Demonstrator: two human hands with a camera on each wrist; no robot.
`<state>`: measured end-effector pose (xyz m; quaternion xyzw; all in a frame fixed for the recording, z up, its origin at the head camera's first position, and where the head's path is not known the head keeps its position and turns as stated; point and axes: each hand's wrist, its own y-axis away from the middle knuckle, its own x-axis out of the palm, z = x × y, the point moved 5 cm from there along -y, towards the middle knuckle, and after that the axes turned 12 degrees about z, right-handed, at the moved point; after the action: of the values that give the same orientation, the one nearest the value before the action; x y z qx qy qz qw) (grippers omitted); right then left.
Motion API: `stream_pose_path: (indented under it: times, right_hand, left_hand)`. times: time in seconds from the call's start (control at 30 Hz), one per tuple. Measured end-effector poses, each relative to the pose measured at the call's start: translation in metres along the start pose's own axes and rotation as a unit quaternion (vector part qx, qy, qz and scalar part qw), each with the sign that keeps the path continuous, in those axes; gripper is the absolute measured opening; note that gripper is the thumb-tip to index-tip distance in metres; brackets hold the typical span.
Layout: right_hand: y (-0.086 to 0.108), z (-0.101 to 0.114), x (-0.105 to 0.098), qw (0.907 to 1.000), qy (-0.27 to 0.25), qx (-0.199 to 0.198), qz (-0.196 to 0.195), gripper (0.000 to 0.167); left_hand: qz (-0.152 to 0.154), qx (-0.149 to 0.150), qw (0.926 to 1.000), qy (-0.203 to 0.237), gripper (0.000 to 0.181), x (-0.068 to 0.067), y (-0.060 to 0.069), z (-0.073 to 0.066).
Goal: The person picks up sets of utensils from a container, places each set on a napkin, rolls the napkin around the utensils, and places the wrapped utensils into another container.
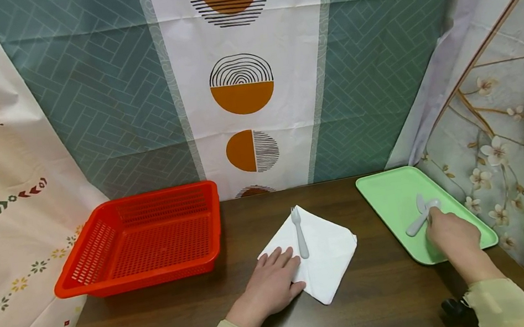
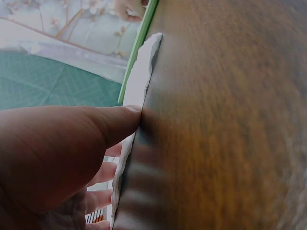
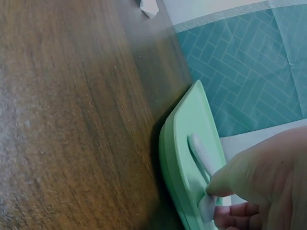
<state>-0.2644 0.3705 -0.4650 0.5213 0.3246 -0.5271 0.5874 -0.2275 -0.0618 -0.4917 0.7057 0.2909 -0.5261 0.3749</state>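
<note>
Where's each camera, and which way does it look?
Head: worn there, facing forward and down at the white napkin, red basket and green tray; left hand and right hand show.
Left wrist: worn there, looking along the napkin; left hand shows close.
Right wrist: worn there, looking at the tray; right hand shows.
Both wrist views share the tray.

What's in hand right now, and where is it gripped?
The right hand pinches a pale grey piece of cutlery over the green tray; which part cannot be told. The left hand holds nothing, resting on the white napkin.
</note>
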Motion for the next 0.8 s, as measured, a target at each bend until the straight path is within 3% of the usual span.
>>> stream_pose_path:
  times: [0.33, 0.8]
  right_hand:
    - [0.0041, 0.0019, 0.0016, 0.9988, 0.001, -0.048, -0.009, 0.014]
    - [0.0056, 0.0067, -0.0039, 0.994, -0.018, -0.06, -0.089, 0.016]
  left_hand:
    - [0.001, 0.001, 1.0, 0.003, 0.061, 0.0011, -0.001, 0.0006]
    - [0.003, 0.0, 1.0, 0.006, 0.062, 0.0006, -0.0006, -0.0004]
